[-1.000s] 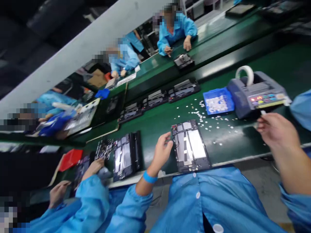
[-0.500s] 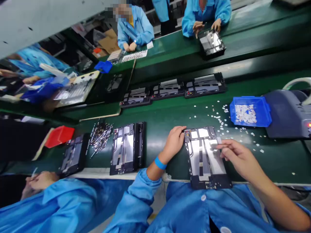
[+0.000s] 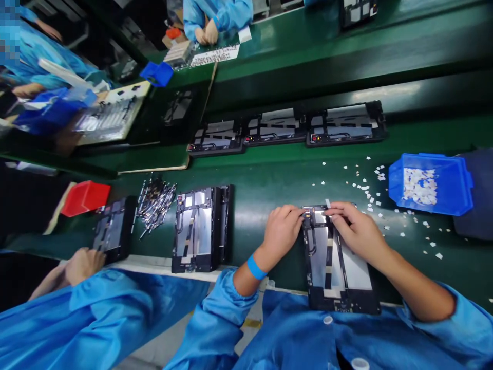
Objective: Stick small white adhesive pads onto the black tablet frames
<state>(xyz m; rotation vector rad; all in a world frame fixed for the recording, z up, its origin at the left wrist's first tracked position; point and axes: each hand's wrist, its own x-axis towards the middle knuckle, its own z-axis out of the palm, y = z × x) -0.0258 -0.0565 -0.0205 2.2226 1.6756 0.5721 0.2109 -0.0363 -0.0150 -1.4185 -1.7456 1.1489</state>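
Observation:
An open tablet frame (image 3: 339, 272) lies on the green belt (image 3: 265, 190) at the near edge, right in front of me. My left hand (image 3: 283, 231) rests on its top left corner, fingers curled against the edge. My right hand (image 3: 356, 228) lies over the frame's top part, fingertips pinched on a small white strip that pokes up above them. A blue wristband sits on my left wrist.
A blue tray (image 3: 429, 182) of small white pieces stands at the right, with loose pieces scattered on the belt. Another frame (image 3: 200, 228), a pile of metal parts (image 3: 156, 203) and a red bin (image 3: 85, 198) lie to the left by a co-worker's hand (image 3: 82, 263). Three frames (image 3: 287, 126) line the far side.
My right hand came from the tape dispenser at the right to the frame and now presses at its top edge. My view has tilted down; the dispenser has left the picture.

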